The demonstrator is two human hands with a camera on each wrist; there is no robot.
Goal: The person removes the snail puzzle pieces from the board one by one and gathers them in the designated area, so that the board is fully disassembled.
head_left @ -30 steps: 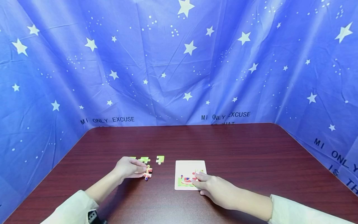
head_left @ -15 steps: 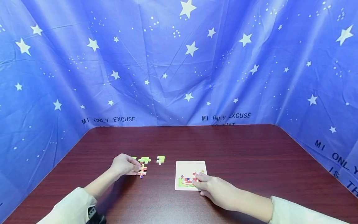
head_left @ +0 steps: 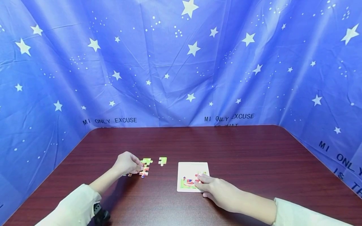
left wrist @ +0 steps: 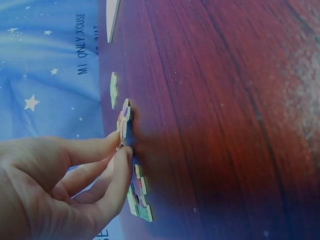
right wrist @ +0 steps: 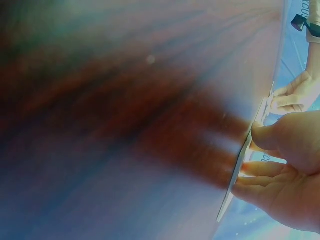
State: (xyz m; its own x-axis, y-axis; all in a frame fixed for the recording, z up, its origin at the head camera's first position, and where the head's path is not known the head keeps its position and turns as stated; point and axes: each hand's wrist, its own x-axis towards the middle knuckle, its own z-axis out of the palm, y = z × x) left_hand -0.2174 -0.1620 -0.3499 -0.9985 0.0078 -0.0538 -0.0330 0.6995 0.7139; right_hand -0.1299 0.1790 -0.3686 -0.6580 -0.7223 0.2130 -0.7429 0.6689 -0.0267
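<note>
My left hand point(head_left: 128, 164) pinches a red, white and yellow jigsaw piece point(head_left: 144, 171) with a blue tab between thumb and finger. In the left wrist view this piece point(left wrist: 124, 117) is held by its end, close over the table. Other jigsaw pieces point(left wrist: 140, 192) lie beneath the hand, partly hidden by it in the head view. A green piece point(head_left: 146, 161) lies just beyond the held one. My right hand point(head_left: 223, 192) holds the pale square puzzle board point(head_left: 189, 168) at its right side, covering part of the picture. Its thumb point(right wrist: 265, 136) and fingers are at the board's edge.
Another green piece point(head_left: 162, 161) lies apart, between the left hand's pieces and the board. The dark red wooden table point(head_left: 243, 153) ends at a blue star-print cloth point(head_left: 181, 78) behind and at both sides.
My left hand has moved left with the jigsaw piece, then slightly away from me. Pieces at its near side now show, while a green one is now covered. My right hand stays on the board.
</note>
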